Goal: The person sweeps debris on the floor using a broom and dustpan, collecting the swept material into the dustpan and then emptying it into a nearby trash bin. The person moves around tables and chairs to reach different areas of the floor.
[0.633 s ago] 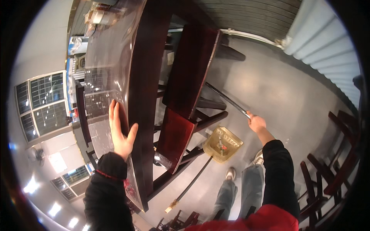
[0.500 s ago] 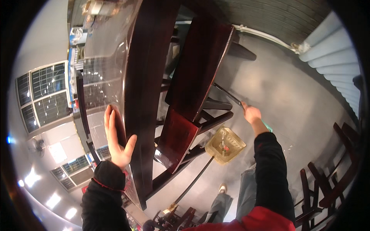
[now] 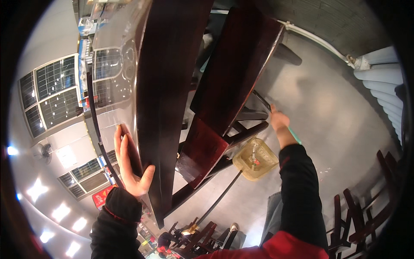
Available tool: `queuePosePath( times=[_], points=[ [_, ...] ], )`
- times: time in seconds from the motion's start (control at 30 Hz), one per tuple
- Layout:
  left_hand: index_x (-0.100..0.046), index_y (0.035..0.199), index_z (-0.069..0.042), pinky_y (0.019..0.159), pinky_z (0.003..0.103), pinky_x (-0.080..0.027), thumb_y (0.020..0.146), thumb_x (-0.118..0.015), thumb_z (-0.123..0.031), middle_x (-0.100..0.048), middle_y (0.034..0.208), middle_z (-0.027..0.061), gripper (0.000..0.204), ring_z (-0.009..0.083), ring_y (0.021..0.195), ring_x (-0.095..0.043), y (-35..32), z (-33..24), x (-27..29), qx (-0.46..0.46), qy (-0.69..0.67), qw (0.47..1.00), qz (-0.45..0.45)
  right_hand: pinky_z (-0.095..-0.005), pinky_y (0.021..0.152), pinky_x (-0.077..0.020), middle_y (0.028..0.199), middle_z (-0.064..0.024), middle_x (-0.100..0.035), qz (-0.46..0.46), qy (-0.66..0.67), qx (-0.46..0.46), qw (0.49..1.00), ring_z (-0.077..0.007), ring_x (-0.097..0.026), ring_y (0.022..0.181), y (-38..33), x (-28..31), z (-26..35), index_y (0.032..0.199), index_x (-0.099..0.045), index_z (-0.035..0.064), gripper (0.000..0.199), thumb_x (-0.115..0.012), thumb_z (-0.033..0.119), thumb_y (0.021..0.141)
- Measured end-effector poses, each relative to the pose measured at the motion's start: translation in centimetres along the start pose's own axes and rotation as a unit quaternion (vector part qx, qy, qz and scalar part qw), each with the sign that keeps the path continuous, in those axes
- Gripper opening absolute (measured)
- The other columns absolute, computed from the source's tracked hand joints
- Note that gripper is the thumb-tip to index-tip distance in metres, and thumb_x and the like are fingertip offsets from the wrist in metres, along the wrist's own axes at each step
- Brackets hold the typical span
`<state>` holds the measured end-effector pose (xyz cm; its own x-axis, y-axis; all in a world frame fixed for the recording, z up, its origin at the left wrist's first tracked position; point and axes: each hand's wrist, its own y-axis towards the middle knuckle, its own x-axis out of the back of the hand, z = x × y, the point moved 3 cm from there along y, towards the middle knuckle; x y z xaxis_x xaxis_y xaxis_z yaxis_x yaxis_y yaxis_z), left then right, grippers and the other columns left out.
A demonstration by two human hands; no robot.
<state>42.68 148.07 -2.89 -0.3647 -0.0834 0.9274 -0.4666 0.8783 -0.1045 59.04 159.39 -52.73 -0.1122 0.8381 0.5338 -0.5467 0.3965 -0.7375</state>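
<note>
My left hand [image 3: 131, 172] lies over the edge of a dark wooden table [image 3: 166, 108], fingers stretched along the clear plastic cover [image 3: 114, 82] and thumb apart on the side. My right hand [image 3: 279, 121] is closed round a broom handle [image 3: 262, 101], dark at its far part and green at the near end. Its far end is hidden beneath a dark red bench [image 3: 235, 73], so the broom's head does not show. On the floor beside the bench legs sits a yellowish dustpan [image 3: 271, 160] with a long black handle and some litter inside.
Several dark wooden stools or chairs [image 3: 351, 216] stand at lower right, more at the bottom. A white pipe [image 3: 317, 42] runs along the wall's foot near a pale blue curtain [image 3: 379, 80]. Small bits of litter [image 3: 326, 170] lie on the grey floor. Another person's shoe [image 3: 234, 226] shows below.
The view has shifted, with table and bench appearing a little further right. My right hand has tilted, and more of the green handle end shows. My left hand stays on the table edge.
</note>
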Motion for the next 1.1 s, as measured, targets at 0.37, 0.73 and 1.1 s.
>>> queuePosePath(
  times=[0.37,0.73,1.1],
  points=[
    [-0.026,0.126,-0.001,0.099,0.039,-0.017,0.067,-0.059,-0.013,-0.018,0.132,0.0214,0.069,0.0338,0.122,-0.02,0.1,-1.0,0.1,-0.049,0.017,0.997,-0.05,-0.0403,0.068,-0.0444,0.096,-0.0117,-0.055,0.051,-0.014,-0.284,0.957,-0.0293,-0.055,0.083,-38.4,-1.2,-25.5,0.124,-0.03,0.0262,0.044,-0.042,0.032,0.082],
    [-0.033,0.122,-0.004,0.097,0.037,-0.023,0.064,-0.061,-0.008,-0.026,0.13,0.0164,0.066,0.0315,0.119,-0.027,-0.8,-2.7,1.1,-0.039,0.078,0.993,-0.083,-0.0412,0.06,-0.0439,0.077,-0.0153,-0.059,-0.083,0.042,-0.396,0.914,-0.033,-0.056,0.069,-68.4,4.1,-26.3,0.109,-0.05,0.018,0.04,-0.054,0.031,0.072],
    [-0.037,0.119,-0.003,0.097,0.036,-0.023,0.066,-0.062,-0.012,-0.03,0.127,0.0167,0.059,0.0308,0.117,-0.029,-1.8,-3.3,1.0,-0.092,0.06,0.986,-0.123,-0.0417,0.069,-0.0448,0.088,-0.0125,-0.059,-0.092,0.035,-0.12,0.988,-0.03,-0.057,0.081,-35.7,10.0,-18.9,0.113,-0.043,0.019,0.036,-0.04,0.035,0.081]
  ],
)
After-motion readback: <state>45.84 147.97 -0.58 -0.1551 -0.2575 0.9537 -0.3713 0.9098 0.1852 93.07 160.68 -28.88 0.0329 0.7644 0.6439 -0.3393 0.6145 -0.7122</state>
